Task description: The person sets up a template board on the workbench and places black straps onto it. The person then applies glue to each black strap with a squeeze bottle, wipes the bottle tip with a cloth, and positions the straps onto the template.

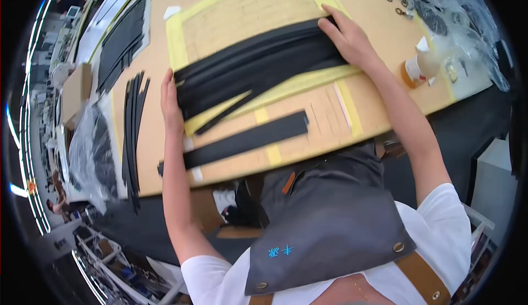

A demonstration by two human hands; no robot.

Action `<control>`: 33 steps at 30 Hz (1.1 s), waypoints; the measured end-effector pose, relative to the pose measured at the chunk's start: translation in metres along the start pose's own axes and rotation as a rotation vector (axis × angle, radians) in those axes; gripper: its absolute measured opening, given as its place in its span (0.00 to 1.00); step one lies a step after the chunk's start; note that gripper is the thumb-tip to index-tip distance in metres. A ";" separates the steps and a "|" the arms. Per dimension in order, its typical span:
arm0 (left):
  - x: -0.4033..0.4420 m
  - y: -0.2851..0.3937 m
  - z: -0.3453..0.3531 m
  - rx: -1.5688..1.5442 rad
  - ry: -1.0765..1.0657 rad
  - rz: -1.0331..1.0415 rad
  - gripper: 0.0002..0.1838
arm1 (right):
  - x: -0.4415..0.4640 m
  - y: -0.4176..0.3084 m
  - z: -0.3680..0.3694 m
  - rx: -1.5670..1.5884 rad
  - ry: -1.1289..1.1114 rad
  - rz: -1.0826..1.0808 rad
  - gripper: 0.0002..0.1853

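A wide stack of long black strips [258,57], leather-like in look, lies across a yellow-taped rectangle between my two hands. My left hand [171,107] presses along the stack's left ends, its fingers held together and seen edge-on. At the opposite end, my right hand [349,38] grips the strip ends, with the thumb on top and a finger stretched upward; the other fingers are partly hidden. One loose strip [225,112] slants out from the stack's lower edge. Nearer to me lies a flat group of black strips [247,139], passing behind my left forearm.
Thin black strips [132,134] lie at the table's left, beside a clear plastic bag [93,151] and a cardboard box [76,96]. At right stand a jar of amber liquid [412,73] and plastic bags [451,14] near metal clasps [404,12]. The table's front edge [330,147] is close to my apron.
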State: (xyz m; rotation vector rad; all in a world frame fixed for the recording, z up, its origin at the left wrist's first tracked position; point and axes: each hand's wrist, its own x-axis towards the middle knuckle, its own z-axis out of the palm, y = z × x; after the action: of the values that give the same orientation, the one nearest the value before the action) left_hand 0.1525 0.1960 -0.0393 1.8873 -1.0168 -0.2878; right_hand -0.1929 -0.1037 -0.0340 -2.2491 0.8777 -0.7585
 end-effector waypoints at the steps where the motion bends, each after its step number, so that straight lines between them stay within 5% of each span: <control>1: -0.003 0.000 -0.003 0.042 0.008 -0.005 0.32 | 0.005 -0.003 -0.002 0.019 0.034 -0.030 0.37; 7: -0.080 0.075 -0.038 0.438 0.031 0.424 0.33 | -0.013 0.000 -0.012 0.245 0.331 -0.206 0.25; 9: -0.120 0.103 -0.037 0.587 -0.194 0.548 0.34 | -0.020 -0.003 -0.016 0.098 0.405 -0.412 0.25; 11: -0.143 0.123 -0.024 0.603 -0.423 0.465 0.34 | -0.031 -0.018 -0.020 -0.039 0.270 -0.460 0.33; 14: -0.149 0.107 -0.011 0.472 -0.398 0.353 0.33 | -0.034 -0.031 -0.013 -0.331 -0.071 -0.530 0.49; 21: -0.128 0.108 -0.007 0.452 -0.546 0.321 0.32 | 0.000 -0.063 0.009 -0.491 -0.387 -0.376 0.51; 33: -0.098 0.098 0.011 0.457 -0.808 0.254 0.24 | -0.009 -0.067 0.021 -0.553 -0.203 -0.385 0.47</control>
State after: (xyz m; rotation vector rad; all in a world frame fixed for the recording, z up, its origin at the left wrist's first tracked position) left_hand 0.0332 0.2414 0.0149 2.0384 -1.9807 -0.7533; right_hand -0.1580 -0.0500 -0.0031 -2.9810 0.6111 -0.4651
